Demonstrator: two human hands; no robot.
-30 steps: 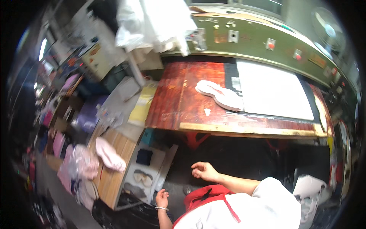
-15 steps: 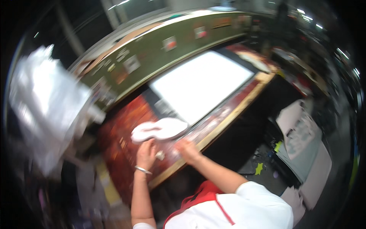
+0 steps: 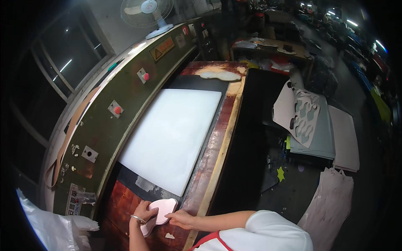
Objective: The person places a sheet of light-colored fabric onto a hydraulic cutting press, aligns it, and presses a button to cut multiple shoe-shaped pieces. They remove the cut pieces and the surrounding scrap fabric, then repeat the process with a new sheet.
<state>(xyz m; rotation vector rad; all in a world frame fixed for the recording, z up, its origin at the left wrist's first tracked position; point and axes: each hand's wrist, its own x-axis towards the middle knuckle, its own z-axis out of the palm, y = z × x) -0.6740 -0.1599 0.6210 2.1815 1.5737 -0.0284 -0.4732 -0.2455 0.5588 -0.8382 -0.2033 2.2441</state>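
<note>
"Where's the pink stack?"

"The pink stack (image 3: 167,206) is at the near end of the red-brown table (image 3: 120,208), close to the white board (image 3: 171,138) and between the two hands."

"How does it lie?"

"On a slant — its long axis runs from lower left to upper right, the broad end toward the board."

"And the grip?"

"The left hand (image 3: 144,211) is closed over its left edge, thumb lying on top. The right hand (image 3: 181,218) has its fingertips drawn together at the right edge; I can't tell whether they pinch it or only touch."

"Which hand is nearer?"

"The left — it overlaps the stack, while the right reaches just its side."

"Any containers?"

"One clear plastic container (image 3: 86,198) against the green beam (image 3: 100,130). What's in it, I can't make out."
</note>
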